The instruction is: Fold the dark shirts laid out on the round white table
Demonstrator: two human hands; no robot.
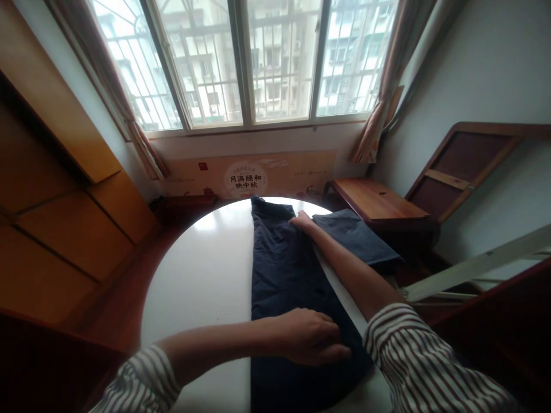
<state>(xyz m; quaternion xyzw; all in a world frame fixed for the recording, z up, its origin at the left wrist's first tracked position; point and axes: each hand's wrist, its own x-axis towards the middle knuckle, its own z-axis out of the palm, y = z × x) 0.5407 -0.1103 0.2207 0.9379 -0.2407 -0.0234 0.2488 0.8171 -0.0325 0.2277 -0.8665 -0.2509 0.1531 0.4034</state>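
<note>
A pair of dark navy trousers (286, 275) lies lengthwise on a round white table (193, 287), folded into a long strip with the waistband at the far end. My left hand (307, 335) rests across the near part of the trousers, its fingers loosely bent and the thumb apart, holding nothing. At the far right corner, by the waistband, my right hand (302, 221) has its fingers closed on the fabric edge. Beside my right forearm lies another folded dark garment (357, 236), at the table's right side.
A wooden bench or low table (381, 198) stands past the table on the right, near a leaning wooden-framed panel (465, 166). A pale metal frame (477, 264) is at the right. Wooden cabinets (81, 229) line the left, and a barred window (279, 63) is ahead.
</note>
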